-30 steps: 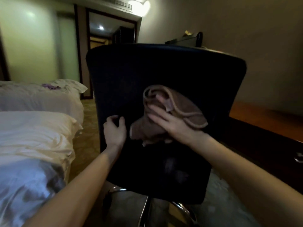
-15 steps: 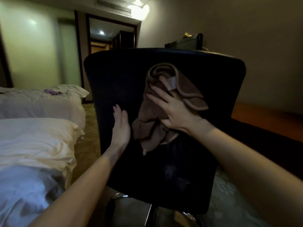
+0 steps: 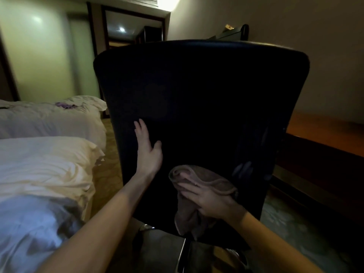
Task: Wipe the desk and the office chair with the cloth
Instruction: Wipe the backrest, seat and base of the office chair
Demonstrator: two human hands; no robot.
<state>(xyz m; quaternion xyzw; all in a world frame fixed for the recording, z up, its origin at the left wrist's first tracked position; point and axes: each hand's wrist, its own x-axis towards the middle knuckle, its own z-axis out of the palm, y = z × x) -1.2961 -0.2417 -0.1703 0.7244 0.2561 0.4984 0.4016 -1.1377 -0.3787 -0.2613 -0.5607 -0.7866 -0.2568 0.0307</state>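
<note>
The cloth [image 3: 208, 179] is pressed low on the chair back [image 3: 206, 91] under the flat right hand [image 3: 213, 200]; the left hand [image 3: 147, 152] is laid flat up-left. The back rises above both.

R hand [image 3: 211, 201] & cloth [image 3: 199, 178] slid down chair back [image 3: 197, 95], prob. to lower edge.

Soft terry cloth [image 3: 204, 180]; seemingly matt chair [image 3: 197, 95]

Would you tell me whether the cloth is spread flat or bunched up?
Bunched up: the cloth shows rolled folds above the right hand and hangs crumpled below it.
</note>
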